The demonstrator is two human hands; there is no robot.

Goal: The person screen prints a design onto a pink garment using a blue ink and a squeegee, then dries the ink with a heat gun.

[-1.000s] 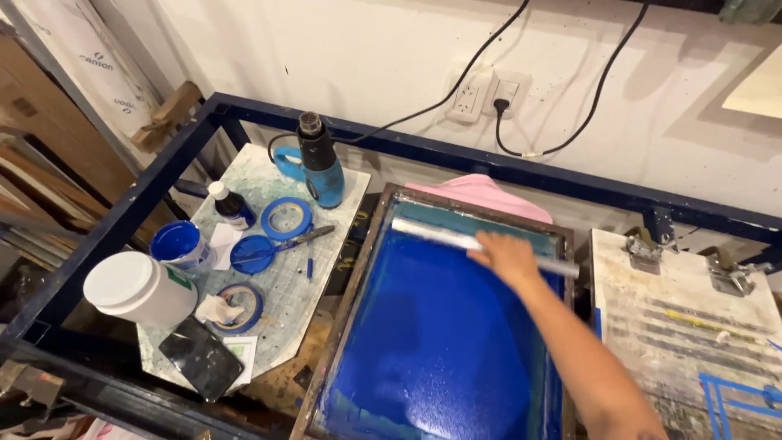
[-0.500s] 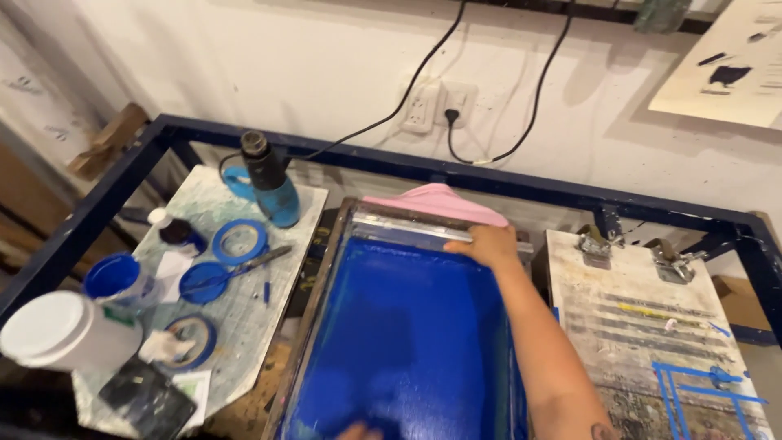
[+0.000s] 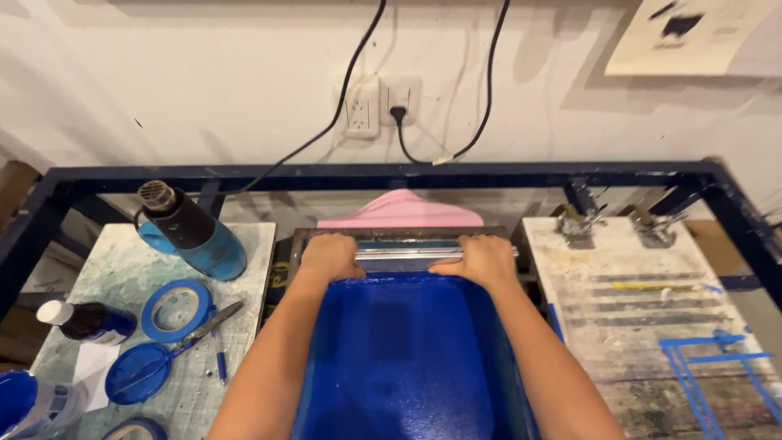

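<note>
Nearest the camera: seeing both forearms running up over a screen (image 3: 411, 358) flooded with glossy blue ink, mesh lying flat so the ink stays spread rather than pooling

Noting, on the speckled board to the left: blue lid (image 3: 138, 373), scissors (image 3: 191, 334) lying across it, roll of blue tape (image 3: 177, 310), small dark bottle with white cap (image 3: 85, 320) lying on its side, blue tub (image 3: 16, 403) at the very corner; all parked within arm's reach but well apart from the wet mesh, probably to keep them out of the ink

Noting, on the right: paint-stained platen (image 3: 643, 326) with blue tape marks near its front corner, likely as registration guides

Moving up: left hand (image 3: 330, 257) and right hand (image 3: 481, 261) both closed down over the squeegee (image 3: 406, 253), fingers curled over its top edge, one hand toward each end; gripping wide like this probably for even pressure across the blade. Squeegee resting at the far edge of the screen, crosswise, just in front of the frame rail

Further back: heat gun (image 3: 191, 231) lying tilted on the left board, nozzle pointing away from the screen; pink garment (image 3: 401, 210) showing just beyond the frame; two metal clamps (image 3: 611, 224) at the head of the right platen

Farthest: dark blue steel rail (image 3: 383, 173), then wall socket (image 3: 375, 106) with black cables hanging
</note>
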